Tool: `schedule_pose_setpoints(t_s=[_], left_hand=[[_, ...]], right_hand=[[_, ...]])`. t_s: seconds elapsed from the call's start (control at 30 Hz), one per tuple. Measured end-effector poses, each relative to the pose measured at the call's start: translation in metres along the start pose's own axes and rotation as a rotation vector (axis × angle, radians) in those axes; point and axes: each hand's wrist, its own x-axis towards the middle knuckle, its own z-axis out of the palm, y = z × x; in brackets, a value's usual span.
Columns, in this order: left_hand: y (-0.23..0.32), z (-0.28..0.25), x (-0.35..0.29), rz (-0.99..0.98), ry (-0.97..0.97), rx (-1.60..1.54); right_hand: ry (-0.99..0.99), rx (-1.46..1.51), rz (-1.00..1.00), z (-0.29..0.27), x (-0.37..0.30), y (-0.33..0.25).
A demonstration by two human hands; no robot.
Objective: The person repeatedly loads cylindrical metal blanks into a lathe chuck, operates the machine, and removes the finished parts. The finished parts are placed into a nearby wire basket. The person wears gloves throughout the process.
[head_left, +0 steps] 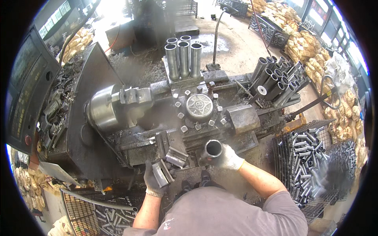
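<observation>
My right hand (231,158), in a white work glove, grips a short steel tube (214,148) whose open end faces up, just in front of the lathe. My left hand (151,179), in a dark grey glove, is closed on a grooved metal block (162,175). A second curved metal piece (176,156) rests on the lathe's front beside it. Behind my hands is a round-capped tool post (199,107) ringed by square-headed bolts. To its left sits the lathe chuck (104,109) with stepped jaws. Several steel tubes (183,59) stand upright on the machine beyond.
Darker tubes (277,80) are stacked at the lathe's right end. Wire baskets of short tubes stand at the right (309,165) and lower left (80,214). A control panel (29,90) and a chip-covered housing (84,106) rise at left. Sacks (311,59) line the right.
</observation>
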Motion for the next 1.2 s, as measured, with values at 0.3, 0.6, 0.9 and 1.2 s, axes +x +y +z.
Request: schedule_pose_setpoints(t_s=[0.3,0.6,0.9,1.2], left_hand=[[-0.014,0.008,-0.028,0.236,0.170,0.342],[0.004,0.048,-0.048,0.455,0.336,0.759],[0.067,0.159,0.003,1.388,0.290,1.963],[0.060,0.005,-0.039,0.300,0.330,0.329]], right_hand=[[0.519,-0.125,-0.189,-0.201,0.152,-0.060],[0.457,-0.373,-0.106,-0.205,0.298,-0.058],[0.262,-0.332,-1.029,-0.165,0.074,-0.282],[-0.124,-0.425,-0.154,0.108,0.040,-0.102]])
